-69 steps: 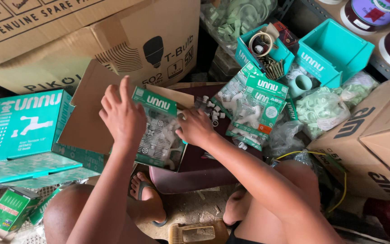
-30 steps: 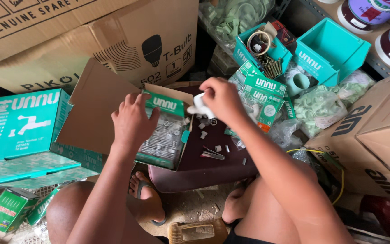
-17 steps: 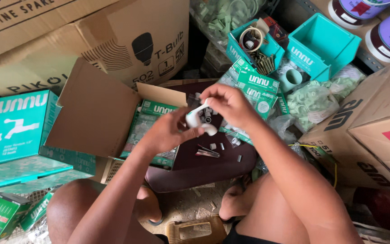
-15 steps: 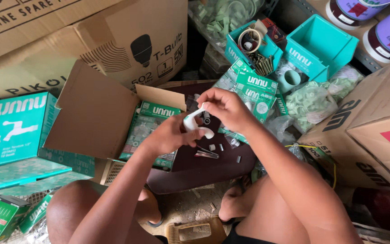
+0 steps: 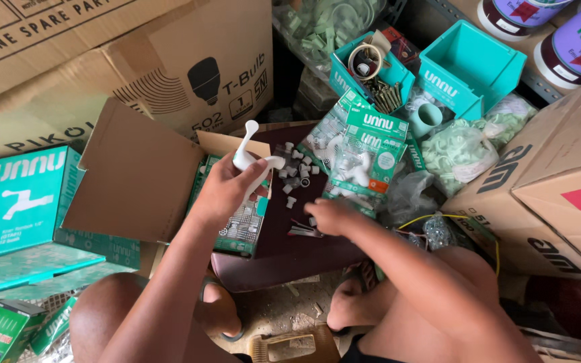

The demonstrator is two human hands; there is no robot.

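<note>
White plastic tap point(image 5: 251, 156) sits in the left hand point(image 5: 226, 190), raised above the dark stool top point(image 5: 284, 235), left of centre in the scene. Long axis runs near to far, slightly tilted: lever handle end points far and up, body lies across the fingers, short spout stub points right. Grip looks chosen to keep the body end exposed toward the loose parts, so a small piece can meet it; that is my reading, not something visible.

Left hand: closed around the tap body, fingers wrapped, thumb on top.

Right hand point(image 5: 331, 216): low on the stool top, fingers curled narrow and pressed down at small dark pins or screws point(image 5: 302, 230) just left of it. Cannot tell whether it pinches 1 of them.

Small grey caps point(image 5: 295, 171) lie scattered on the far part of the stool top, between the tap and the right hand, within reach of both.

A green carded pack point(image 5: 242, 225) lies under the left hand, leaning on an open cardboard box flap point(image 5: 136, 175). Further right, 2 or more green bagged tap packs point(image 5: 364, 158) lean against the stool edge. Far right: 2 teal bins point(image 5: 472, 67), 1 with rings and screws, 1 bare. Large brown cartons point(image 5: 546, 195) on right and far left; teal printed box point(image 5: 18, 202) at left.
</note>
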